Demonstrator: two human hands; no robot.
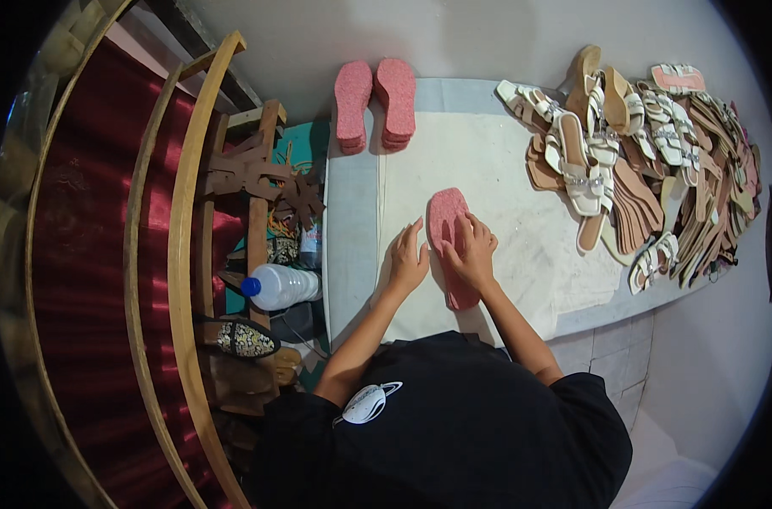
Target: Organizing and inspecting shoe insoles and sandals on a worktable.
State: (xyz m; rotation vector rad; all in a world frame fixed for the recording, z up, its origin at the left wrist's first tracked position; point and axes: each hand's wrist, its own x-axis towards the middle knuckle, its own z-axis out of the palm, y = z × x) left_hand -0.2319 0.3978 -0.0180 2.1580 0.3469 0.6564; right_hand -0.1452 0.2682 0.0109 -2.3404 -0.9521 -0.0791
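Head view: pink sole (448, 229) flat on bench (522, 170); right hand (471, 253) fingers spread, pressing it; left hand (405, 261) open, just beside.

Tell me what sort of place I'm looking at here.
Probably a small sandal-making workshop. A heap of white strappy sandals and brown insoles covers the right of the white table, two stacks of pink soles stand at its far edge, and both hands press another pink sole flat.
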